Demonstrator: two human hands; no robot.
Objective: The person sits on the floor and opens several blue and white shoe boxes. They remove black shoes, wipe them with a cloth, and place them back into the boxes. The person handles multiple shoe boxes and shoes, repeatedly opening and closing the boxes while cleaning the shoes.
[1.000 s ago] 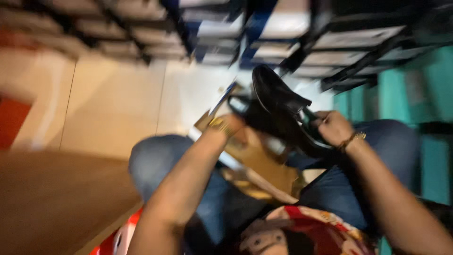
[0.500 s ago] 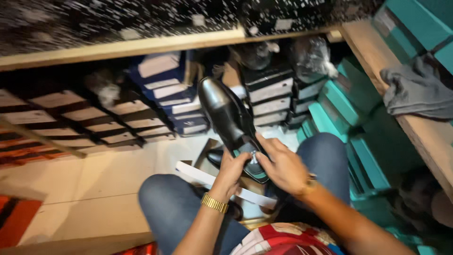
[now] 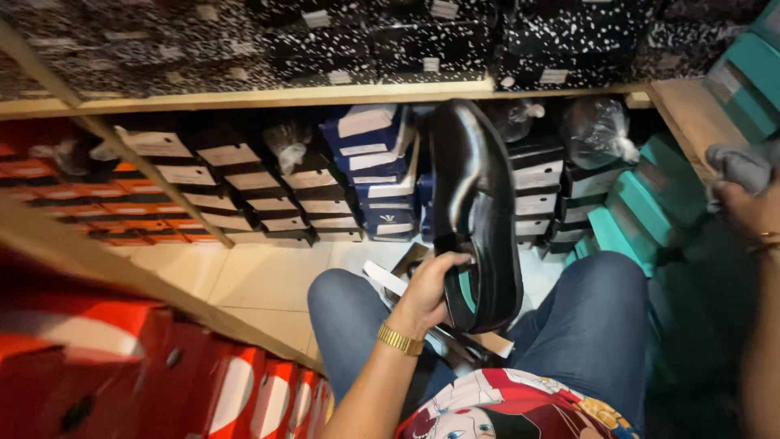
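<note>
black shoe held up for a look while the other hand goes for a cloth

a seated person's left hand [image 3: 429,294] is closed around the heel end of a glossy black dress shoe [image 3: 475,215], fingers curled over its rim, holding it upright with the toe pointing up toward the wooden shelf [image 3: 244,99]. a gold bracelet [image 3: 399,339] sits on that wrist. the right hand [image 3: 743,207] is well apart, out at the right edge by the end of the shelf, touching a grey cloth [image 3: 743,165]; how firmly it grips, or how far its fingers are closed, i cannot tell from here. an open shoe box [image 3: 443,341] rests on the lap between blue-jeaned knees, below the shoe. stacked blue boxes [image 3: 370,162] and teal boxes [image 3: 650,207] line the floor under the shelf, red boxes [image 3: 122,366] crowd the near left. the step in hand looks like fetching the cloth while the shoe waits. the next move, by my reckoning, calls for bringing the cloth across to the leather while the left hand keeps the shoe steady.
</note>
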